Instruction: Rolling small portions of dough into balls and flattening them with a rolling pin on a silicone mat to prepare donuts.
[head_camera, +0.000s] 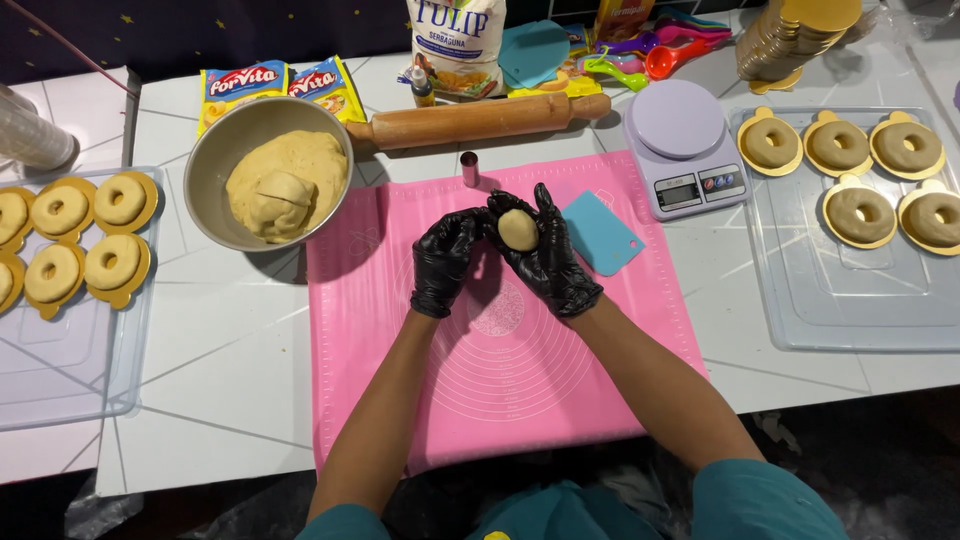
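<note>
Right hand (545, 255): black-gloved, palm up above the pink mat (400, 360); its grip is curled around a dough ball (518, 230), which rests in the cupped fingers.
Left hand (445, 260): black-gloved, fingertips bent in and touching the ball's left side; grip partly closed against the dough, not wrapped round it.
Dough ball: pale yellow, smooth, oval, held between both hands over the upper middle of the mat.
Pink mat: flat on the white tabletop (230, 370), printed with faint concentric circles.
Metal bowl (215, 160): left of the mat's far corner, holding a large lump of dough (285, 185).
Ring cutter (470, 168): small metal cylinder, upright on the mat's far edge.
Scraper (600, 235): light blue, flat, just right of the right hand.
Rolling pin (480, 120): wooden, lying crosswise beyond the mat.
Scale (685, 150): lilac, round platform, at the mat's far right corner.
Packages: two yellow-and-red sachets (270, 85) beyond the bowl; a white bag (455, 45) with blue lettering, upright behind the pin.
Left tray (60, 350): clear, with pale dough rings (85, 240) on gold cards.
Right tray (840, 300): clear, with five browner rings (850, 175) on gold cards; a stack of gold cards (790, 35) beyond it.
</note>
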